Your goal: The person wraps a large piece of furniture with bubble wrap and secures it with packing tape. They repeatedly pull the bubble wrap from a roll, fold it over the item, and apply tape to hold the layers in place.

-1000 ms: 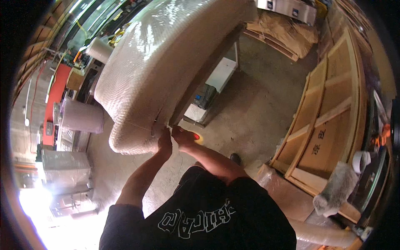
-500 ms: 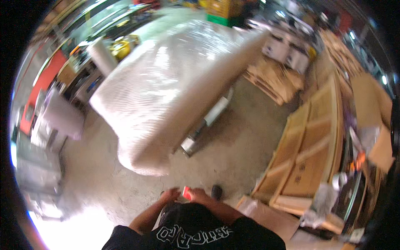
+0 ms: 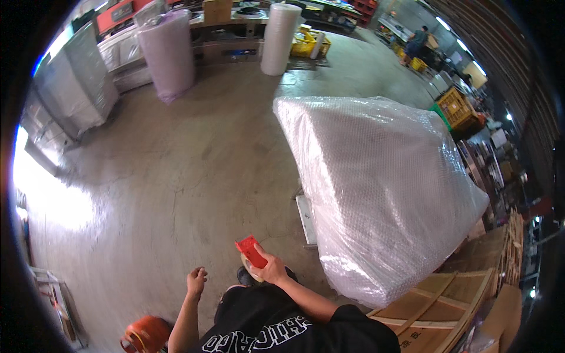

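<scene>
A red tape dispenser with a pale roll of tape sits in my right hand, the fingers closed round its body. To its left, my left hand hangs apart over the floor with its fingers curled in; nothing shows in it. On my right stands a big block-shaped item wrapped in clear bubble wrap, the nearest thing to my right hand but not touched by it. Part of a white base shows under its left side.
Rolls of bubble wrap, one pinkish and one white, stand at the back. Wrapped metal units line the left. An orange gas cylinder stands near my left arm. Wooden crate panels lie right. A person works far off.
My view has turned left, so the wrapped item now lies to my right. My hands have moved apart, and the red dispenser shows more plainly in my right hand.
</scene>
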A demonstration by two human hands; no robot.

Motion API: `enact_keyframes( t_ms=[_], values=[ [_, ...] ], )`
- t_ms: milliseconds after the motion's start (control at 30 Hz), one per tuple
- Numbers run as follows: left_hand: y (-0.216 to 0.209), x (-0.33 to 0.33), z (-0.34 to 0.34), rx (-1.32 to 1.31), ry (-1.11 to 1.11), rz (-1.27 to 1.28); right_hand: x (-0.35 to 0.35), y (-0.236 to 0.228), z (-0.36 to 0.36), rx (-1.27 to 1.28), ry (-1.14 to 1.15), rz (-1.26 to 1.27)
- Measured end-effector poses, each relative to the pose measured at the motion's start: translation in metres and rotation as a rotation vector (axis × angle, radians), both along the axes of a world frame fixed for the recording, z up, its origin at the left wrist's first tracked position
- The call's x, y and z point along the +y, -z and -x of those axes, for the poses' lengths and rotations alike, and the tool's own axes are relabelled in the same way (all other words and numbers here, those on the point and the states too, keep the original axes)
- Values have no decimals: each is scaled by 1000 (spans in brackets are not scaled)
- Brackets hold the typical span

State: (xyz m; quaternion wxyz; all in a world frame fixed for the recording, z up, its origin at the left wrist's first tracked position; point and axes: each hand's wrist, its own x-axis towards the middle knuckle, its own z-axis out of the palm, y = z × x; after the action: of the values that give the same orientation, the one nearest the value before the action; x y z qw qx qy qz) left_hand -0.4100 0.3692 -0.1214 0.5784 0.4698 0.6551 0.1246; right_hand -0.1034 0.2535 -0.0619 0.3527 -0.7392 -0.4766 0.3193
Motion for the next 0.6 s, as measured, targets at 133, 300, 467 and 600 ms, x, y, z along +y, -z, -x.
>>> enact_keyframes(
  t_ms=[133, 300, 467, 600],
  values=[
    [-11, 121, -83, -132, 158, 69, 106, -68, -27, 214, 179, -343],
    [-10, 279, -213, -329, 351, -42, 230, -131, -101, 282, 339, -671],
    [-10, 397, -297, -255, 538, 74, 344, -141, -189, 173, 533, -808],
    [-8, 493, -313, -137, 735, 141, 409, -192, -241, 336, 556, -876]
  ],
)
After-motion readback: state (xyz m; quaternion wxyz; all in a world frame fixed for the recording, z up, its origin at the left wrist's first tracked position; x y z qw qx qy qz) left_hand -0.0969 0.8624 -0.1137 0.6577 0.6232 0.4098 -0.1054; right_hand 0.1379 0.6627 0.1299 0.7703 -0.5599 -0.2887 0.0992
